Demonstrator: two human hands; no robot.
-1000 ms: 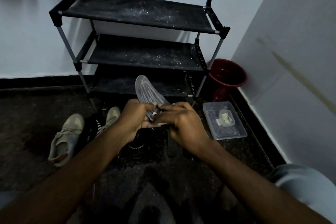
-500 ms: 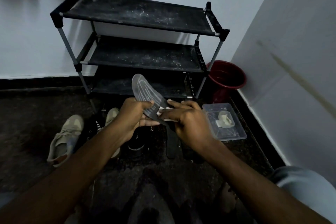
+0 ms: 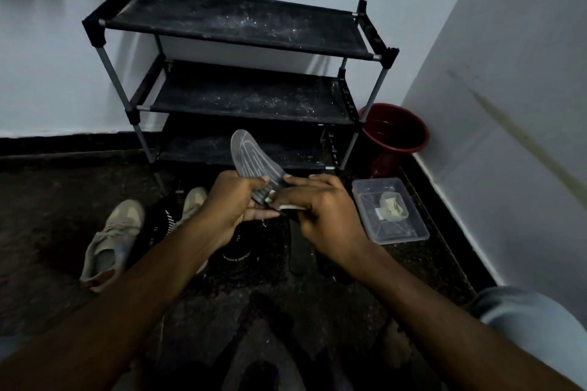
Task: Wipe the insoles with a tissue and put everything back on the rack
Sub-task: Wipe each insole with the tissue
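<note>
A grey insole (image 3: 251,159) with pale curved lines sticks up in front of the black three-shelf rack (image 3: 241,25). My left hand (image 3: 232,206) grips its lower end, thumb on top. My right hand (image 3: 320,209) pinches a white tissue (image 3: 290,207) against the insole's lower part. A dark insole (image 3: 298,247) lies on the floor beneath my right hand. A pair of beige shoes (image 3: 111,232) lies on the floor at the left, with a black shoe (image 3: 236,254) partly hidden under my left wrist.
A clear plastic box (image 3: 409,232) with folded tissues (image 3: 390,209) in it sits on the floor at the right. A dark red bucket (image 3: 394,133) stands in the corner beside the rack. White walls close off the back and right.
My right hand with the tissue has slid down and right along the insole, then back toward my left hand. The insole's tip has tilted slightly to the left.
</note>
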